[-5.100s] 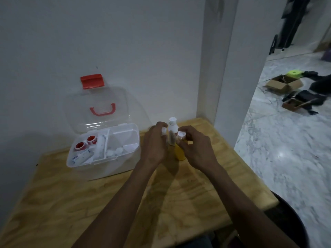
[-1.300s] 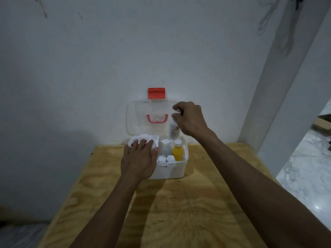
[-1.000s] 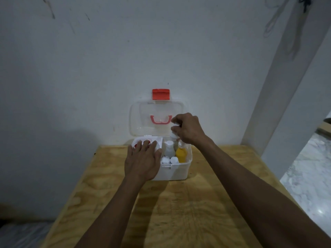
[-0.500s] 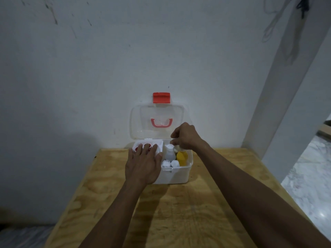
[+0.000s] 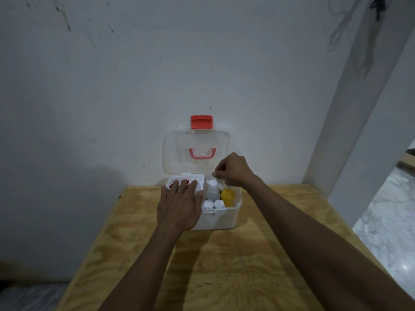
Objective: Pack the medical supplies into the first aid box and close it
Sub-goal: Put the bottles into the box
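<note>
Box: white first aid box (image 5: 221, 219) sat at the far edge of the plywood table (image 5: 224, 265), against the white wall (image 5: 112, 86); clear lid (image 5: 197, 153) stood open and upright, red latch (image 5: 201, 122) at top, red handle (image 5: 202, 153) visible through it.
Left hand: left hand (image 5: 179, 208) lay palm down, fingers spread flat over the white inner tray (image 5: 198, 178) on the box's left side; forearm reached straight forward from the near edge. Nothing gripped.
Tray: a red-ringed item (image 5: 171, 186) showed just beyond the fingertips; the rest was hidden.
Right hand: right hand (image 5: 233, 170) hovered over the box's back right part, wrist bent down, fingers curled and pinched together at the top of a bottle; the bottle itself was mostly hidden, so whether the grip was firm could not be told.
Right compartment: white bottle (image 5: 213, 190) upright, yellow bottle (image 5: 228, 197) just beside it on the right, two small white caps (image 5: 213, 204) at the front.
Floor: pale marble floor (image 5: 386, 221) at right.
</note>
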`<state>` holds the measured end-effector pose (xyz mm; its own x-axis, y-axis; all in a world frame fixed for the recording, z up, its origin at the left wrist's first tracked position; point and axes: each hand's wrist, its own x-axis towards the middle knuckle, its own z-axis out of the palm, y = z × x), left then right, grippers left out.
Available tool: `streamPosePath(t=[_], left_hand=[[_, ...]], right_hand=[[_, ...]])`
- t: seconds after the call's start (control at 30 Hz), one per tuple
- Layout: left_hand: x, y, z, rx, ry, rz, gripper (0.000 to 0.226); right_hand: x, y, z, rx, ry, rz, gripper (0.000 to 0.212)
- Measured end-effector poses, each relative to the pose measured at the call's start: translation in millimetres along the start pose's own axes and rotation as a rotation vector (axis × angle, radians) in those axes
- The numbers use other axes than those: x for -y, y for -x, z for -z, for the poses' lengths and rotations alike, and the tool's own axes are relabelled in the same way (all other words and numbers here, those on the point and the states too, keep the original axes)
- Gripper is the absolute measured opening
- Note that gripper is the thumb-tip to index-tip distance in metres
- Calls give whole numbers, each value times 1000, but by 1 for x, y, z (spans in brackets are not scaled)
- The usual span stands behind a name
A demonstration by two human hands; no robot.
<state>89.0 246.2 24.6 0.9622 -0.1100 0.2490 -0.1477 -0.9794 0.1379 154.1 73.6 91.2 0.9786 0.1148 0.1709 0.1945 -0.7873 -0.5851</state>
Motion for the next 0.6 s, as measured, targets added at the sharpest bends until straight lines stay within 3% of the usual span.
streamPosePath(t=[0.43,0.6], left_hand=[[0,0,1,2,-4,-4,64],[0,0,1,-6,-10,-12,62]], right_hand=[[-1,-2,2,14,4,11,21],[15,-8,18,-205,-31,121,16]])
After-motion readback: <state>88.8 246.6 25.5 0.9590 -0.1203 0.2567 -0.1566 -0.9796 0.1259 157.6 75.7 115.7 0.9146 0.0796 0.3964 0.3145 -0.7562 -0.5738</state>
